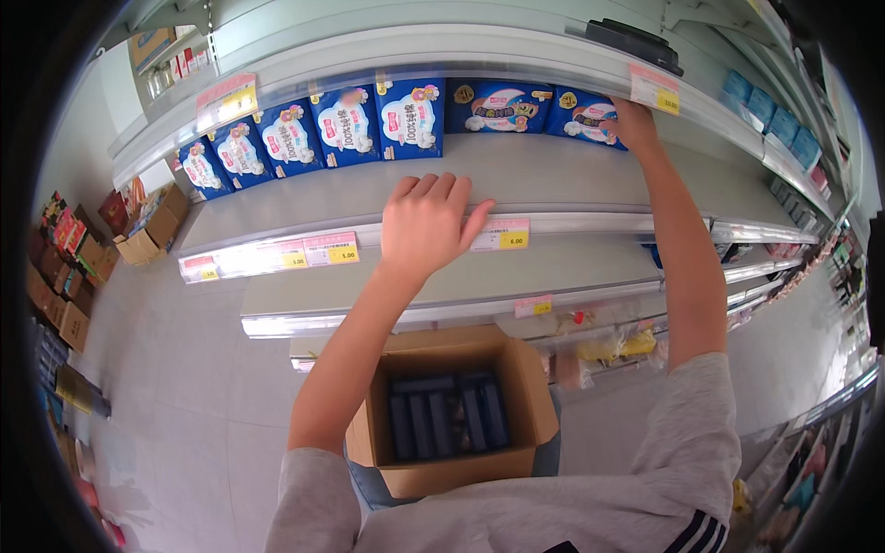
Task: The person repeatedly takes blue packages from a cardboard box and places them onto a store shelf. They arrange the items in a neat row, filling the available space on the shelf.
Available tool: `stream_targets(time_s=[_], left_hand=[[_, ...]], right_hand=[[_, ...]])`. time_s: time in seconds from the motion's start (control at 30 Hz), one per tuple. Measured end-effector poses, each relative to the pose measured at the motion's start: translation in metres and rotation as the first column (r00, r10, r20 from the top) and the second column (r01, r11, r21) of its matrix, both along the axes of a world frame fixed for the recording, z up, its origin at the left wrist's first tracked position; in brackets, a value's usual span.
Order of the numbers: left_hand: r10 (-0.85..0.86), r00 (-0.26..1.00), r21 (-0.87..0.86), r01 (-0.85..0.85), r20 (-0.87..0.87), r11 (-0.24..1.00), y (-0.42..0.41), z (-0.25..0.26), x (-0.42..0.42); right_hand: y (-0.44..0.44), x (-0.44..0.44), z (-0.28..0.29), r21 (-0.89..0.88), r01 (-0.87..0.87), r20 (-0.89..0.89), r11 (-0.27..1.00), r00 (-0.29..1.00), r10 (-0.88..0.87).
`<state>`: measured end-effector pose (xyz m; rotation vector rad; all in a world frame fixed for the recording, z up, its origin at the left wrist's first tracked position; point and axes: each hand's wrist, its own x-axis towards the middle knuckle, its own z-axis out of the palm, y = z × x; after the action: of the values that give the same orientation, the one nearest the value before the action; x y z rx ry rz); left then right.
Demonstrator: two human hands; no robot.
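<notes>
With its fingers around the outer end, my right hand [634,126] holds a blue soft package [586,119] at the right of the shelf row. Another wide blue package [499,106] lies directly to its left, and several upright blue-and-white packages [410,119] stand further left. My left hand [429,220] rests at the shelf's front edge, holding nothing, its thumb apart from the fingers, beside a price tag [512,235]. Below, in front of my body, an open cardboard box [429,480] holds several dark blue packages [432,422].
A higher shelf [442,43] overhangs the row, with a black object [632,45] on it. Lower shelves [442,276] project beneath my arms, with plastic-wrapped goods [626,345] low at right. Cardboard boxes [155,225] stand on the floor at left.
</notes>
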<state>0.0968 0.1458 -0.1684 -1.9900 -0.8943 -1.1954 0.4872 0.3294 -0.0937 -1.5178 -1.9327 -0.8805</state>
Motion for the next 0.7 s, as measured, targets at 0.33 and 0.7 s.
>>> stream_targets(time_s=[0.33,0.7], left_hand=[[0.013,0.999,-0.078,-0.016,-0.030,0.997,-0.007,0.002,0.000],[-0.340,0.940,0.176,0.336,-0.008,0.925,-0.007,-0.015,-0.012]], right_hand=[[0.021,-0.008,0.008,-0.090,0.015,0.092,0.996,0.996,-0.007],[-0.234,-0.131,-0.086,0.231,-0.627,-0.364,0.744,0.654,0.664]])
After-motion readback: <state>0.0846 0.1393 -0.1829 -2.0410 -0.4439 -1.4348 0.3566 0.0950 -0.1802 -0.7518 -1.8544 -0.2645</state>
